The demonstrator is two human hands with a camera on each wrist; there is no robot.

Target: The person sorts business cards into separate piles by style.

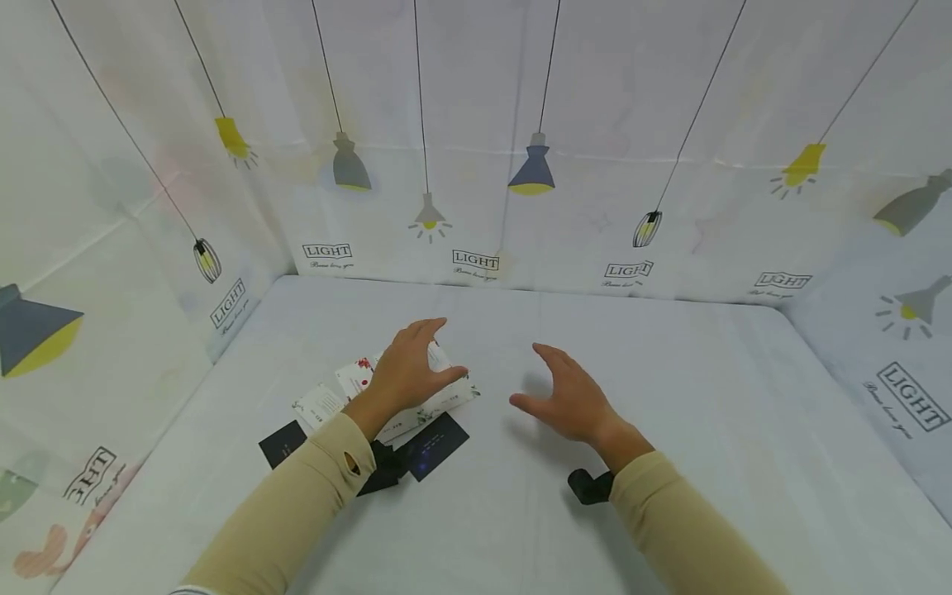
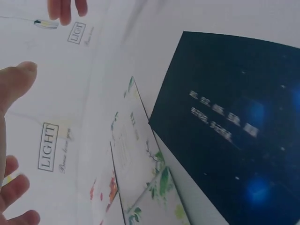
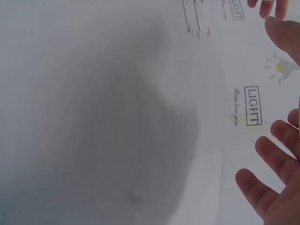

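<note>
My left hand [image 1: 407, 369] is held over a spread of cards on the left of the table, its thumb apart from the fingers and nothing between them. Below it lie white cards [image 1: 454, 395] with leaf and flower prints, partly hidden by the hand. A dark blue card [image 1: 439, 446] with small pale lettering lies nearer me; the left wrist view shows the same dark card [image 2: 225, 108] large beside the leaf-printed card [image 2: 140, 159]. To the right, my right hand [image 1: 576, 401] hovers above bare white cloth, fingers relaxed and holding nothing.
Another black card [image 1: 283, 444] and a white card [image 1: 318, 405] lie at the left end of the spread. White cloth covers the table [image 1: 669, 372]. Behind it hangs a white curtain [image 1: 476, 99] printed with lamps. A black strap piece [image 1: 590, 486] sits at my right wrist.
</note>
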